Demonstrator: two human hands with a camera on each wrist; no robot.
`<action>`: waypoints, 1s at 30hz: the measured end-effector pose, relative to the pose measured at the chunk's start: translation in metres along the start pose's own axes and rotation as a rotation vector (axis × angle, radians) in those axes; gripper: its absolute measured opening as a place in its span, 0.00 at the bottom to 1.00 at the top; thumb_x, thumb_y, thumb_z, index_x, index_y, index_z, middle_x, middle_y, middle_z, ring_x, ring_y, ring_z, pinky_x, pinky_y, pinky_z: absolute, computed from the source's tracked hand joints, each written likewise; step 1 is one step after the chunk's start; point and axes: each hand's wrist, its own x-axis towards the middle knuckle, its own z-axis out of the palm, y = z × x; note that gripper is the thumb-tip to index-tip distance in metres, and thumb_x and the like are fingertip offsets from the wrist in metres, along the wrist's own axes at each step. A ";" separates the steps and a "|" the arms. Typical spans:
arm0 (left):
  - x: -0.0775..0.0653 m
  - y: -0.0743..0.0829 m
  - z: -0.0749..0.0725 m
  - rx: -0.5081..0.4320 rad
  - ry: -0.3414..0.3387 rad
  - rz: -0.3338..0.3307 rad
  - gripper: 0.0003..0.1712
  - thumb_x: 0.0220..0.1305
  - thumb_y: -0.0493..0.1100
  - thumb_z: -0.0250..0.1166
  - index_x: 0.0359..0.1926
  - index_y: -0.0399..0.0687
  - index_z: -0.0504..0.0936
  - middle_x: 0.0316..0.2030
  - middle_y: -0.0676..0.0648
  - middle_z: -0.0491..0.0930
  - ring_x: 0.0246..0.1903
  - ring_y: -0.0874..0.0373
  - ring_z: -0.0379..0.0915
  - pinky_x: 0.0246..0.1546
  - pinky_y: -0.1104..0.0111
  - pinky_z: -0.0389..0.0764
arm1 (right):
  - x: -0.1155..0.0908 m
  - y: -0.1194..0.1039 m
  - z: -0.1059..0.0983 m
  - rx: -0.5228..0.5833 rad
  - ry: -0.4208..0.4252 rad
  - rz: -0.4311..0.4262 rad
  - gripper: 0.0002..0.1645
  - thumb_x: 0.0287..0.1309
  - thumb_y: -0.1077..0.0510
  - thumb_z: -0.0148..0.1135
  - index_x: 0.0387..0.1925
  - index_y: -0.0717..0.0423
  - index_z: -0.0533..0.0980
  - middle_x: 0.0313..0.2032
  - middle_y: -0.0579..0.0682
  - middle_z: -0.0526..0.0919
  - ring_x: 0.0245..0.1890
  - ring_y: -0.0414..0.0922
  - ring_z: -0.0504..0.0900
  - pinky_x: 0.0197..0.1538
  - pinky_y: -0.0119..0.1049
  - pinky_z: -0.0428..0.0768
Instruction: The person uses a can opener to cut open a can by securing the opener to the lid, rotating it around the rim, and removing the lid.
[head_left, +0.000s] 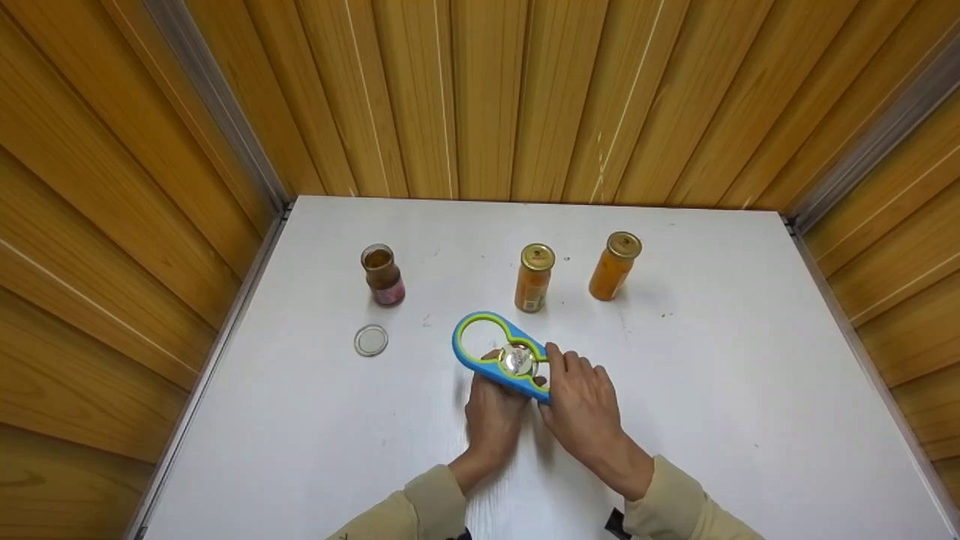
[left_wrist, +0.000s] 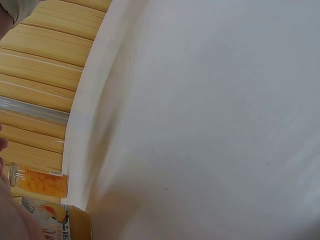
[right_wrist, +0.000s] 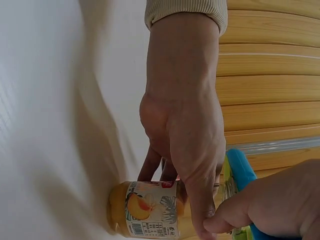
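Plank walls border a white tabletop.

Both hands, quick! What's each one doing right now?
Left hand: closed, holding the jar with the fruit label.
Right hand: closed, holding the blue-and-green opener.

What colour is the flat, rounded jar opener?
The opener is blue with lime-green inner edges, clearest in the head view.

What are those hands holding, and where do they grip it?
The left hand grips a labelled jar around its upper part; the right hand grips a blue tool by the end away from its large loop.
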 end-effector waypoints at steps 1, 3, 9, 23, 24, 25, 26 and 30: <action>0.000 0.000 0.001 0.007 0.007 -0.003 0.40 0.59 0.54 0.77 0.66 0.45 0.71 0.57 0.49 0.81 0.59 0.55 0.78 0.55 0.54 0.82 | 0.000 0.000 0.000 -0.006 -0.004 0.000 0.43 0.46 0.58 0.82 0.63 0.63 0.72 0.41 0.59 0.83 0.37 0.54 0.83 0.35 0.47 0.79; -0.001 0.000 0.001 0.016 0.001 -0.005 0.41 0.59 0.54 0.77 0.67 0.44 0.70 0.58 0.48 0.80 0.60 0.54 0.77 0.56 0.54 0.81 | 0.000 -0.002 -0.001 -0.012 -0.025 0.009 0.44 0.45 0.58 0.82 0.63 0.63 0.72 0.40 0.60 0.83 0.37 0.55 0.83 0.35 0.47 0.79; -0.004 -0.001 0.000 0.015 -0.025 0.017 0.40 0.64 0.50 0.74 0.70 0.43 0.68 0.61 0.47 0.78 0.63 0.54 0.75 0.60 0.55 0.79 | -0.001 -0.005 -0.002 -0.033 -0.057 0.023 0.37 0.53 0.59 0.78 0.61 0.63 0.71 0.36 0.60 0.81 0.33 0.55 0.83 0.33 0.48 0.79; -0.004 -0.004 -0.012 -0.045 -0.186 0.105 0.26 0.62 0.42 0.73 0.59 0.41 0.78 0.53 0.50 0.85 0.54 0.60 0.79 0.56 0.62 0.81 | -0.018 -0.002 -0.001 -0.104 0.044 -0.040 0.32 0.43 0.68 0.79 0.50 0.67 0.71 0.22 0.59 0.76 0.20 0.52 0.82 0.21 0.45 0.82; -0.003 -0.004 -0.013 -0.057 -0.196 0.106 0.26 0.61 0.41 0.74 0.59 0.41 0.79 0.52 0.51 0.85 0.54 0.61 0.79 0.55 0.63 0.81 | -0.019 -0.001 -0.001 -0.112 0.055 -0.048 0.33 0.41 0.69 0.79 0.49 0.67 0.71 0.22 0.59 0.76 0.19 0.52 0.82 0.20 0.44 0.81; -0.003 -0.004 -0.013 -0.070 -0.209 0.107 0.27 0.59 0.39 0.74 0.59 0.41 0.79 0.52 0.51 0.86 0.54 0.61 0.79 0.56 0.64 0.81 | -0.020 0.000 -0.001 -0.119 0.066 -0.056 0.33 0.39 0.69 0.78 0.49 0.68 0.71 0.22 0.59 0.76 0.19 0.52 0.82 0.20 0.44 0.81; -0.002 -0.004 -0.013 -0.082 -0.223 0.105 0.27 0.58 0.38 0.74 0.59 0.41 0.79 0.53 0.52 0.85 0.55 0.61 0.79 0.57 0.64 0.80 | -0.021 0.000 -0.001 -0.123 0.072 -0.063 0.33 0.38 0.70 0.78 0.48 0.68 0.71 0.21 0.58 0.75 0.18 0.51 0.82 0.19 0.43 0.81; -0.002 -0.006 -0.018 -0.132 -0.297 0.093 0.31 0.61 0.39 0.74 0.64 0.43 0.76 0.56 0.54 0.83 0.60 0.61 0.76 0.63 0.66 0.75 | -0.023 0.004 -0.002 -0.117 0.061 -0.078 0.35 0.36 0.70 0.79 0.48 0.67 0.71 0.22 0.57 0.75 0.18 0.50 0.82 0.18 0.41 0.80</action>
